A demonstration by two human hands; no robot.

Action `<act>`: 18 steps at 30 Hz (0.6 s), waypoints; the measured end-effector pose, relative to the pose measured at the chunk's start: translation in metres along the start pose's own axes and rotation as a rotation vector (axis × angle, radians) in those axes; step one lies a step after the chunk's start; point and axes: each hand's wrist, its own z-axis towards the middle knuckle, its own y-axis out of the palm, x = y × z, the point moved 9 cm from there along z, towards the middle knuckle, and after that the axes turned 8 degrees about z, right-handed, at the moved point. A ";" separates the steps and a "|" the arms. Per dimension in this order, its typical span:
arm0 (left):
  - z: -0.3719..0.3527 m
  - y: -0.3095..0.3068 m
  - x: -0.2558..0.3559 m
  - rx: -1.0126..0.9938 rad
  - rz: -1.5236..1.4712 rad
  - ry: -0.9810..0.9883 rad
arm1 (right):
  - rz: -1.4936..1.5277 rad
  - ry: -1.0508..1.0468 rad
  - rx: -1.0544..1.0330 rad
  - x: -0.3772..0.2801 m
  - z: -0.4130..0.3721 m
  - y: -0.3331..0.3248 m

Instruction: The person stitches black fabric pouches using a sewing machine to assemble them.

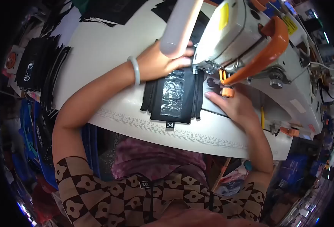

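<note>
A black fabric pouch piece [191, 102] with a shiny clear plastic window [172, 94] lies flat on the white table, beside the needle area of a sewing machine [227, 34]. A small marked tab [169, 125] sticks out of its near edge. My left hand [161, 62] rests on the pouch's far part with its fingers stretched toward the presser foot [195, 69]. A white tube-shaped lamp [179, 30] hides part of that hand. To the right of the pouch, my right hand [235, 108] lies on the machine bed, its thumb stretched out; its other fingers are partly hidden behind the orange guard.
An orange curved lever [276, 38] reaches down the machine's front. More black pieces lie at the table's back [112, 13] and in a stack on the left [34, 62]. A printed ruler [136, 123] follows the table's curved near edge.
</note>
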 end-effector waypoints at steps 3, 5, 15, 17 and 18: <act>0.029 -0.018 -0.058 0.269 0.108 -0.338 | -0.230 -0.278 -0.056 -0.006 0.002 -0.014; 0.062 0.032 -0.133 0.354 0.306 -0.508 | -0.419 0.267 -0.137 0.011 0.013 -0.031; 0.084 -0.020 -0.077 0.281 0.412 -0.763 | -0.506 0.034 -0.006 0.059 -0.079 -0.027; 0.085 -0.020 -0.076 0.243 0.374 -0.807 | -0.518 -0.004 0.033 0.056 -0.072 -0.025; 0.086 -0.020 -0.077 0.224 0.355 -0.828 | -0.524 -0.023 0.053 0.057 -0.073 -0.025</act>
